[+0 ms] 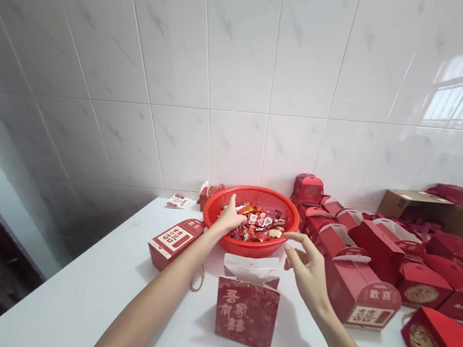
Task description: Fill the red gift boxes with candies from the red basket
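Note:
My left hand is over the wrapped candies in a red plastic basket, fingers apart and no candy visibly held. Just right of the basket's front rim, my right hand has its index finger stretched out, the others curled, and nothing in it. A red paper gift box with pale lettering stands upright between my forearms, its white-lined top flaps raised. Left of my left forearm lies another red gift box with a twine handle.
Several red gift boxes crowd the right side of the white table. An open cardboard carton sits behind them. Printed cards lie at the back left, near a small red box. A tiled wall borders the back.

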{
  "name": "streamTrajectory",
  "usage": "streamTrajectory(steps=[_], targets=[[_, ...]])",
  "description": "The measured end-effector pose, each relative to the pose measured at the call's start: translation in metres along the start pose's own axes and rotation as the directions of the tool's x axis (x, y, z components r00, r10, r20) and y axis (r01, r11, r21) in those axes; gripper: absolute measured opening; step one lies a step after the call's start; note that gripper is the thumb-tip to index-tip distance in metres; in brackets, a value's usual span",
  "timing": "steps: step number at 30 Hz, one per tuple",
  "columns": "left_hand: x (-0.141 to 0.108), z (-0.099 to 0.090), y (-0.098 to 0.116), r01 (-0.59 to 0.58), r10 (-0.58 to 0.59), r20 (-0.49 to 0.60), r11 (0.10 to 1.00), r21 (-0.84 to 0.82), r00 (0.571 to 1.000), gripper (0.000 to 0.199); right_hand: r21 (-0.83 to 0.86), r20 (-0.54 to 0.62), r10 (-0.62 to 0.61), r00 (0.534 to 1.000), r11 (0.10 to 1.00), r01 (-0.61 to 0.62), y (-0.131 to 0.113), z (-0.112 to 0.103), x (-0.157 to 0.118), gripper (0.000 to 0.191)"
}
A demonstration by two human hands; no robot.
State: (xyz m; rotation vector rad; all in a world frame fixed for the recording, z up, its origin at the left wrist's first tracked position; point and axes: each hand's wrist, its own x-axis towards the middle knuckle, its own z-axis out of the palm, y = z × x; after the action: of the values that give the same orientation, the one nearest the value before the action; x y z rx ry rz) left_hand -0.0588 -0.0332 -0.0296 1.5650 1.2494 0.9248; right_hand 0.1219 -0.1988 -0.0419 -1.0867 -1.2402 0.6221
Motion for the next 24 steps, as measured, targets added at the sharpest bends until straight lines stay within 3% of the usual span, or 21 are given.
streamTrajectory(steps=[4, 6, 9, 12, 17, 24], targets=[[-0.004, 0.002, -0.001, 0.015, -0.037, 0.066, 0.951, 0.308, 0.997, 0.032, 0.042, -0.054, -0.004, 0.999, 0.999, 0.007, -0.004, 0.004, 0.007, 0.031], [-0.008, 0.004, -0.001, 0.013, -0.087, 0.162, 0.912, 0.409, 0.983, 0.016, 0.048, -0.054, -0.003, 0.999, 0.999, 0.005, -0.002, 0.006, 0.005, 0.030], [-0.011, 0.006, -0.002, 0.001, -0.136, 0.252, 0.881, 0.473, 0.958, 0.019, 0.032, -0.020, 0.007, 1.000, 0.999, -0.006, 0.005, 0.007, -0.001, 0.026], [-0.009, 0.007, 0.001, -0.021, -0.104, 0.267, 0.904, 0.428, 0.958, 0.021, 0.015, -0.004, -0.008, 1.000, 1.000, 0.008, 0.010, 0.007, -0.006, 0.024], [-0.005, 0.005, 0.011, -0.105, 0.082, 0.180, 0.987, 0.120, 0.980, 0.009, 0.000, -0.007, -0.030, 1.000, 1.000, 0.030, 0.012, 0.005, -0.006, 0.025], [-0.012, -0.002, 0.021, -0.154, 0.184, 0.113, 0.961, -0.230, 0.976, 0.046, 0.026, -0.017, 0.009, 1.000, 1.000, -0.008, 0.010, 0.006, -0.005, 0.026]])
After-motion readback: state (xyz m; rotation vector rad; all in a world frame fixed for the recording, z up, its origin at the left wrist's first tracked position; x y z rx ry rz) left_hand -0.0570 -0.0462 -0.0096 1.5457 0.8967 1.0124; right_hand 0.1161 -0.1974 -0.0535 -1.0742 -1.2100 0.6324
